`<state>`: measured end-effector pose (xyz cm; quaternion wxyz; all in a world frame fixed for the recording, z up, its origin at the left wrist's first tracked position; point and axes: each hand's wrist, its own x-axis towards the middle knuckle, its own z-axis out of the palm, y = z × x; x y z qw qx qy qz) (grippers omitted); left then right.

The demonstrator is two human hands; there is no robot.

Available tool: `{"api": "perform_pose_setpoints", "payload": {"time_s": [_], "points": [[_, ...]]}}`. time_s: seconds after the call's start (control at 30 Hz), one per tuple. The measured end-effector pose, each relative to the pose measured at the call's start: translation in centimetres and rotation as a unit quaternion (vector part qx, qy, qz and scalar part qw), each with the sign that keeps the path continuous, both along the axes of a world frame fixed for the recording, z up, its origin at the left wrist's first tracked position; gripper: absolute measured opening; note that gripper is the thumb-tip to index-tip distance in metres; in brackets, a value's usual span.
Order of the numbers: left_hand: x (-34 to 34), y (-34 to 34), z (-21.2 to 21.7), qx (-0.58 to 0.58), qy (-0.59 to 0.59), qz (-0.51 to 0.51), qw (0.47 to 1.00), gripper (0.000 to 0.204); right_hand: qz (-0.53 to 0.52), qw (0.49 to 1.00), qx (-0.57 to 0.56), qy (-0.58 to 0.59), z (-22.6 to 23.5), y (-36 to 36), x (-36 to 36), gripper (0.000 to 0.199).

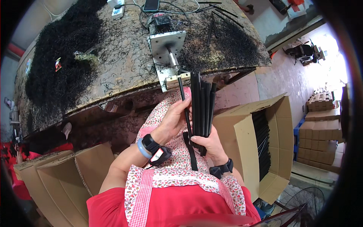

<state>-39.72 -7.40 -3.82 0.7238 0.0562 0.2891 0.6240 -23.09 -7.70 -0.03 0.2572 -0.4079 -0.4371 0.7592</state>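
Note:
In my left hand [174, 116] a single thin black tube [182, 87] is pinched, its upper end pointing toward the table. My right hand [212, 145] is wrapped round the lower part of a bundle of black tubes [203, 108], which stand roughly upright just right of the single one. Just beyond the tubes, at the table's front edge, sits a motor-driven machine with a metal plate [167, 42], a shiny spindle [172, 58] and a pale wooden block [177, 80]. The single tube's tip appears close to that block; whether they touch I cannot tell.
Black shavings [62, 56] heap over the table's left side, with loose black tubes [227, 18] at the back right. A phone [151, 5] and cables lie behind the machine. An open carton [242, 151] of black tubes stands right; more cartons [56, 170] stand left.

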Motion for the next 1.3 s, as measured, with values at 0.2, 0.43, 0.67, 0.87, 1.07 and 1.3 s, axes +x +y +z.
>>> {"api": "perform_pose_setpoints", "payload": {"time_s": [0.2, 0.43, 0.67, 0.87, 1.07, 1.3], "points": [[-2.3, 0.0, 0.0, -0.017, 0.09, -0.066, 0.994, 0.022, -0.008, 0.998, -0.028, 0.062, 1.6, 1.6, -0.9, 0.066], [-2.7, 2.5, -0.1, 0.006, 0.146, -0.063, 0.987, 0.026, -0.009, 0.998, -0.027, 0.061, 0.5, 3.4, -0.7, 0.068], [0.8, -0.7, 4.6, 0.179, 0.064, -0.098, 0.977, 0.058, 0.121, 0.992, 0.023, -0.003, -0.5, 0.6, 2.6, 0.055], [2.3, -3.8, 7.7, 0.174, 0.377, -0.006, 0.91, 0.07, 0.129, 0.976, 0.154, 0.083, 0.8, 1.7, 0.1, 0.056], [3.6, -5.4, 0.1, 0.175, 0.461, 0.028, 0.87, 0.055, 0.231, 0.924, 0.3, 0.052, -9.3, 1.9, 0.8, 0.055], [3.7, -4.7, -1.1, 0.161, 0.445, 0.009, 0.881, 0.041, 0.246, 0.934, 0.255, 0.055, -10.4, 2.7, 0.9, 0.055]]}}
